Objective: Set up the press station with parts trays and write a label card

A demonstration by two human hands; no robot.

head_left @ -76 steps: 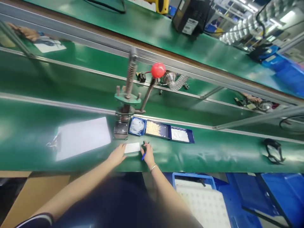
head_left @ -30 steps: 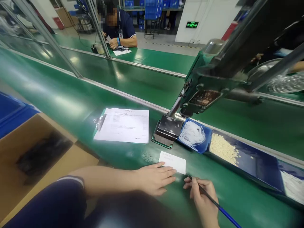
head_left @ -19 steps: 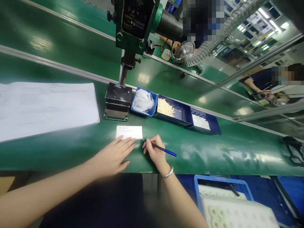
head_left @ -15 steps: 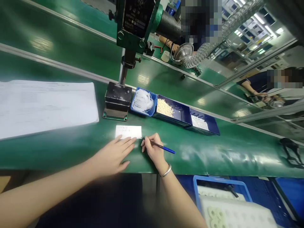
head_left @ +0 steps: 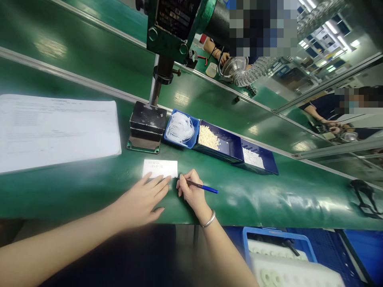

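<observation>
A small white slip of paper (head_left: 160, 167) with a few lines of handwriting lies on the green bench top (head_left: 248, 195). My left hand (head_left: 146, 197) rests flat, fingers spread, with the fingertips on the slip's lower edge. Pinched in my right hand (head_left: 193, 193) is a pen (head_left: 206, 188) with a blue end cap, pointing left. Its tip is near the lower right corner of the slip; whether it touches the paper I cannot tell.
Behind the slip stands a green press (head_left: 170, 44) on a black base (head_left: 147, 123). To its right run a blue bin (head_left: 196, 135) of white strips and two darker bins of small parts. Large paper sheets (head_left: 60, 131) lie left. Co-workers sit across the bench.
The camera view has shifted slightly. Both hands keep nearly the same places, the left on the slip and the right with the pen by its lower right corner.
</observation>
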